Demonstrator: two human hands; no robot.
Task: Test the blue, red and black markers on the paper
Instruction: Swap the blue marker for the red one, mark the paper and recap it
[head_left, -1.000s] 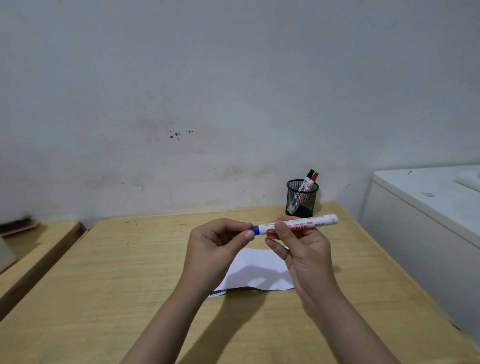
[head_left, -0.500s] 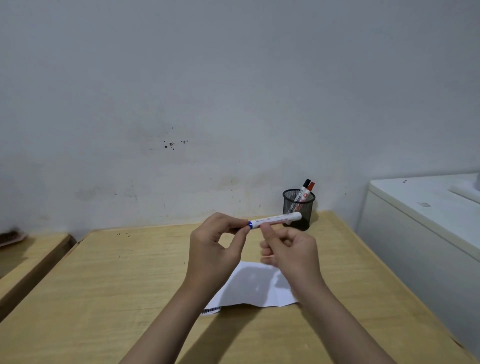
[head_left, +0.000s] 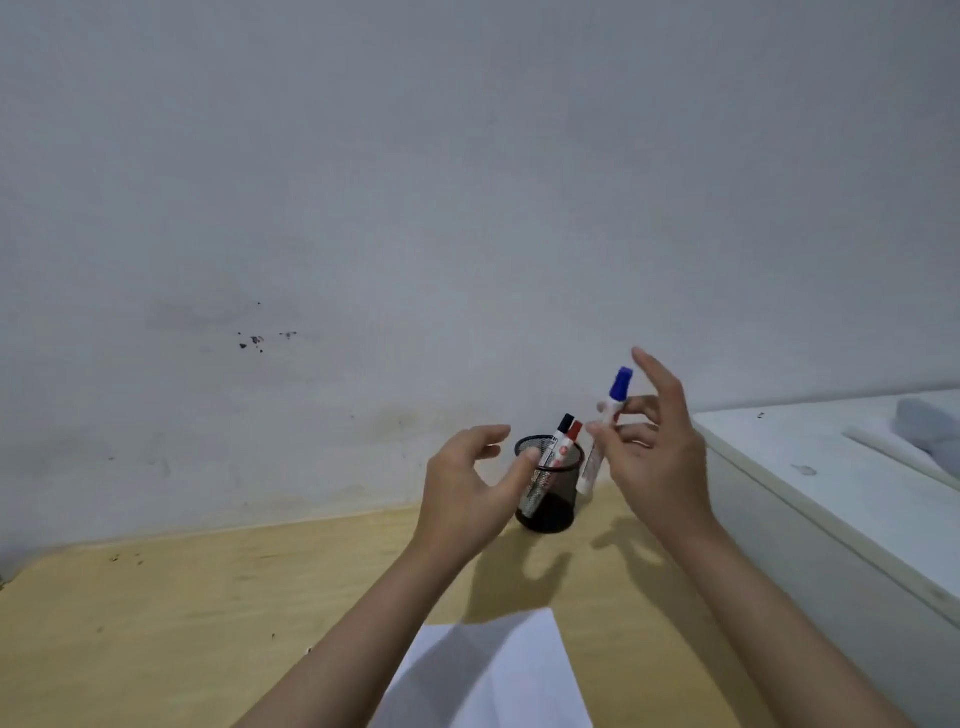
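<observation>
My right hand (head_left: 657, 457) holds the blue marker (head_left: 605, 431) nearly upright, blue cap on top, just right of the black mesh pen cup (head_left: 550, 493). The black marker (head_left: 563, 426) and the red marker (head_left: 574, 434) stand in that cup, caps up. My left hand (head_left: 467, 493) hovers in front of the cup with fingers spread, holding nothing. The white paper (head_left: 488, 675) lies on the wooden table (head_left: 182, 613) near me, between my forearms.
A white cabinet (head_left: 841, 499) stands against the table's right side, with a pale object at its far right. A grey wall rises directly behind the table and cup.
My left hand has let go of the blue marker's cap end. My right hand swung the marker from lying level to upright and carried it toward the cup. The view tilted up.
</observation>
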